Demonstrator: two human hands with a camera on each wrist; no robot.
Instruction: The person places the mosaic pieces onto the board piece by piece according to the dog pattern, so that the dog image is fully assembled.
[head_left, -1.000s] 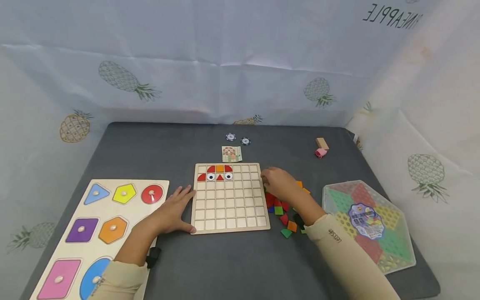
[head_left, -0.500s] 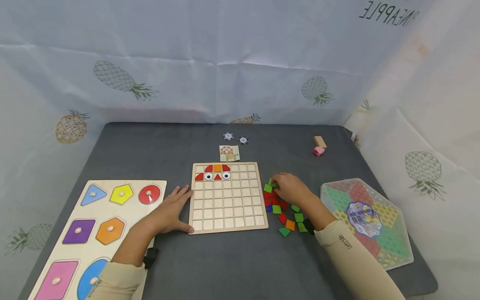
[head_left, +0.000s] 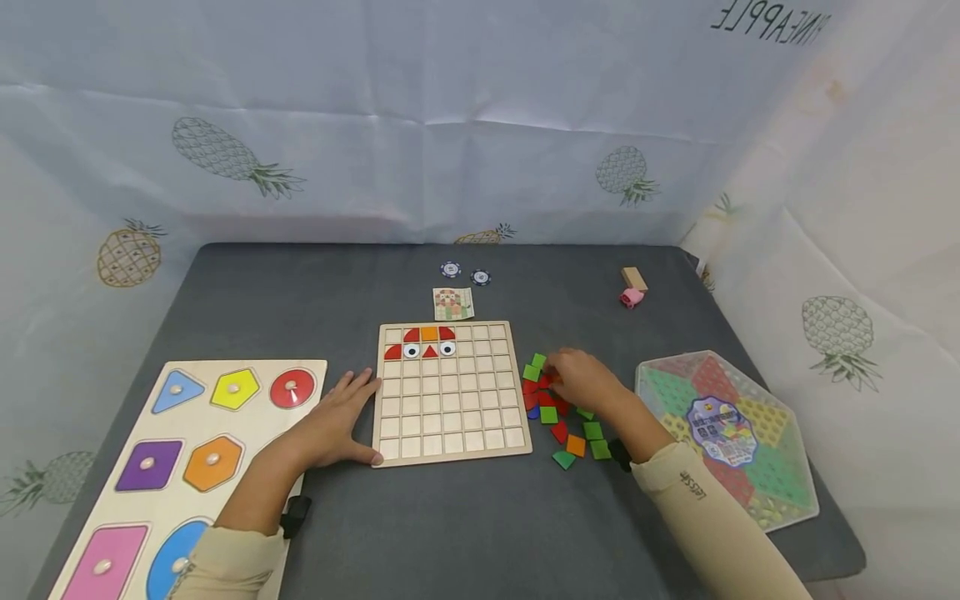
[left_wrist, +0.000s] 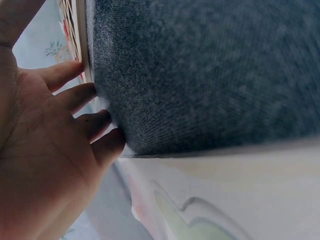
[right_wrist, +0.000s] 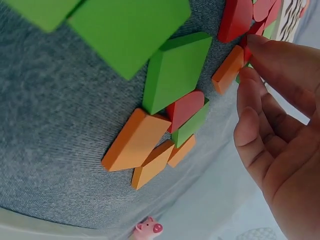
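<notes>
A wooden grid board [head_left: 444,423] lies flat in the head view, with red, orange and eye-printed tiles in its upper rows. My left hand [head_left: 339,423] is spread at the board's left side, thumb and fingertips touching its edge. The left wrist view shows this palm and these fingers [left_wrist: 80,97] extended. Over the loose tiles right of the board is my right hand [head_left: 585,382]. Its curled thumb and forefinger are at a red tile [right_wrist: 245,47] in the right wrist view; whether they pinch it, I cannot tell. Green tiles [head_left: 592,431] and an orange tile [head_left: 576,446] lie nearby.
A knobbed shape puzzle [head_left: 168,417] lies at the left, partly under my left forearm. A pattern card [head_left: 453,304] and two poker chips [head_left: 481,277] lie beyond the board. At the right are a hexagonal clear box [head_left: 723,433], a wooden block [head_left: 634,278] and a pink pig figure [head_left: 632,297].
My right hand has moved from the board's right edge rightward onto the loose tiles, uncovering green tiles beside it. My left hand has stayed at the board's left edge.
</notes>
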